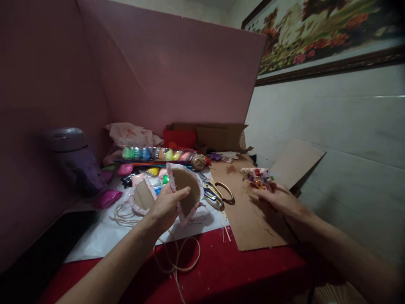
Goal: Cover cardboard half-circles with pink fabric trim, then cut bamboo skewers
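Observation:
My left hand [166, 206] grips a round cardboard piece [186, 190] edged with pink patterned fabric, holding it upright above the white paper. A second fabric-edged cardboard round [142, 196] sits just left of it, partly hidden. My right hand [275, 197] reaches over a cardboard sheet [249, 219] to a small clear packet of colourful beads [257, 177]; its fingertips touch the packet, and they are blurred. Jute twine [179, 257] trails from the left hand onto the red tablecloth.
Gold-handled scissors [218, 193] lie between the hands. A twine ball [198, 161], a row of coloured clay packs [155, 153], an open cardboard box [221, 137] and a purple container [76, 162] stand behind. Pink board walls the back and left; a white wall is at the right.

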`<state>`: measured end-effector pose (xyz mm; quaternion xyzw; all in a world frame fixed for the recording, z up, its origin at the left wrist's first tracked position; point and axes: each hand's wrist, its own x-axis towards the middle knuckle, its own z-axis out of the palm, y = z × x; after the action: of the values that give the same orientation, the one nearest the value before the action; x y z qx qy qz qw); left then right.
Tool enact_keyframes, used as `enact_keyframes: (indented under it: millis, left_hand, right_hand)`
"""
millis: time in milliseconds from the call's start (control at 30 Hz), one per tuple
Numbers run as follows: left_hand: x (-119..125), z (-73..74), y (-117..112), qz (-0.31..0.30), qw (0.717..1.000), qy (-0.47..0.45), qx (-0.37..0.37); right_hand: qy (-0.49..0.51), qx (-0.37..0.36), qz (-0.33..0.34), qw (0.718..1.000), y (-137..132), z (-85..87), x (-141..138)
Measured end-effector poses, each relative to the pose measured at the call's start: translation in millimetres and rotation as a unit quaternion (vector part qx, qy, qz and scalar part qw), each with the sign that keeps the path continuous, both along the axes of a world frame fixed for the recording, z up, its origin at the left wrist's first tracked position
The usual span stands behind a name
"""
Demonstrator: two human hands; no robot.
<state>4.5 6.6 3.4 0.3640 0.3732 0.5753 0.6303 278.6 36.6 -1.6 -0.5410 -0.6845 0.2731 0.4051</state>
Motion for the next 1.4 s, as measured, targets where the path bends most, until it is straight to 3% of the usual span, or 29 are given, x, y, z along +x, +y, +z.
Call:
enact_keyframes:
  millis: [100,167,367,667,1000,1400]
  left_hand:
    - [1,-0.1,-2,-0.023,1.0,-0.009,0.013]
    - [1,-1.1,-2,-0.046,0.999,-0.013,0.018]
    - [1,-2.7,-3,-0.04,0.998,-0.025,0.031]
    - [0,-2.6,-4,-0.067,0.997,-0.024,0.023]
    - [2,-0.6,-5,-0.057,0.998,-0.021,0.014]
    - [1,-1.8,-3,-0.067,0.997,-0.014,0.031]
  right_hand:
    - [0.122,-0.203,0.094,0.967,-37,11.6,-20]
    - [0.14,-0.24,0.137,0.951,-57,18.0,-32]
    - [0.047,-0.243,0.186,0.951,-77,25.8,-50]
    - [0.017,-0.127,0.162,0.978,-70,23.2,-63]
    - [0.038,-0.191,0.179,0.964,-70,26.8,-66]
    - [0.038,-0.202,0.178,0.962,-70,26.0,-64]
